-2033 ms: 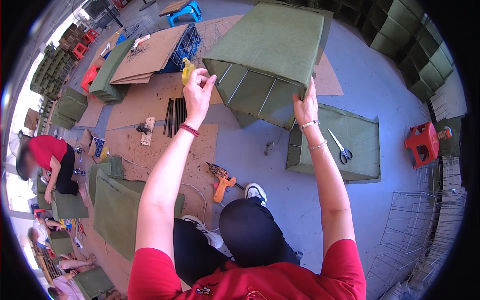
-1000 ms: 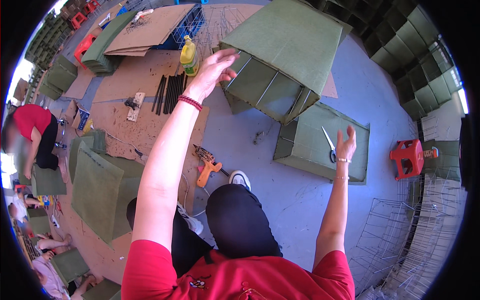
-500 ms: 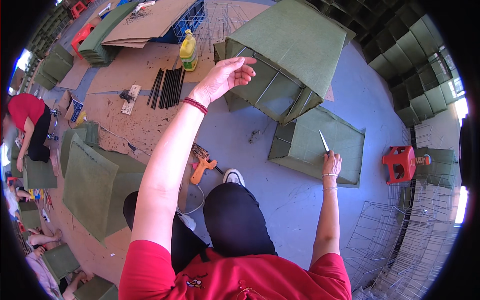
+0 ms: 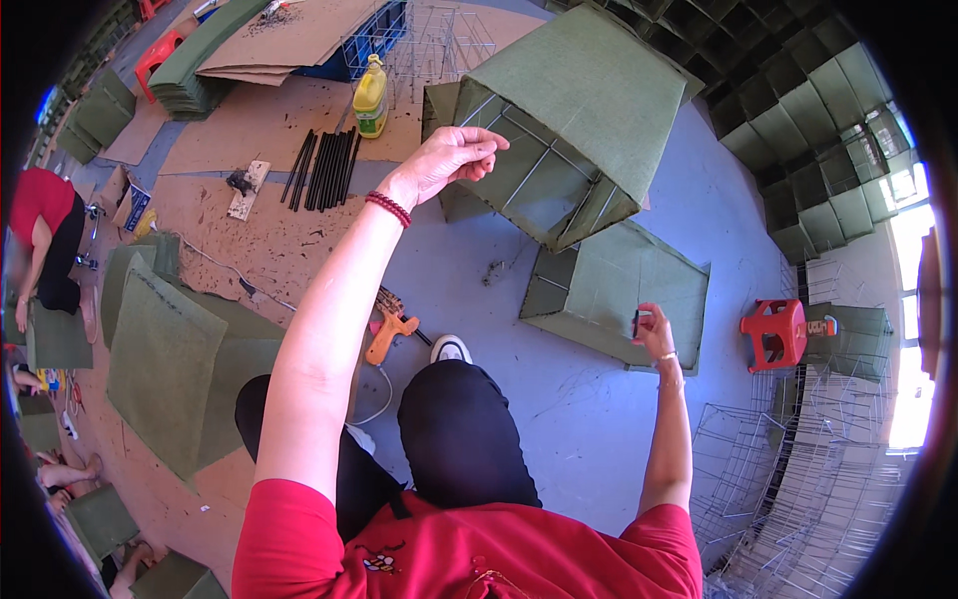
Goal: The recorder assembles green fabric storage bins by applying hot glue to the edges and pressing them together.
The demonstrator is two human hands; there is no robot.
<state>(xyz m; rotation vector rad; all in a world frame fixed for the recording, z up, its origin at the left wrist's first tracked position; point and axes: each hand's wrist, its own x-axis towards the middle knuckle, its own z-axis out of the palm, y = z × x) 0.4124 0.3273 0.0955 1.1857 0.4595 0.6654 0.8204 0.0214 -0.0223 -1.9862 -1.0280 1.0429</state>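
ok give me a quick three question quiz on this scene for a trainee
1. True or false: the left hand rests on the rim of the tilted green fabric-covered wire box.
2. What does the right hand hold? A) a yellow plastic bottle B) a small dark-handled tool, too hidden to name C) an orange glue gun
3. Fill in: the orange glue gun lies on the ___ beside the white shoe.

Key: 1 true. 2 B; the yellow plastic bottle stands apart on brown cardboard. 3 floor.
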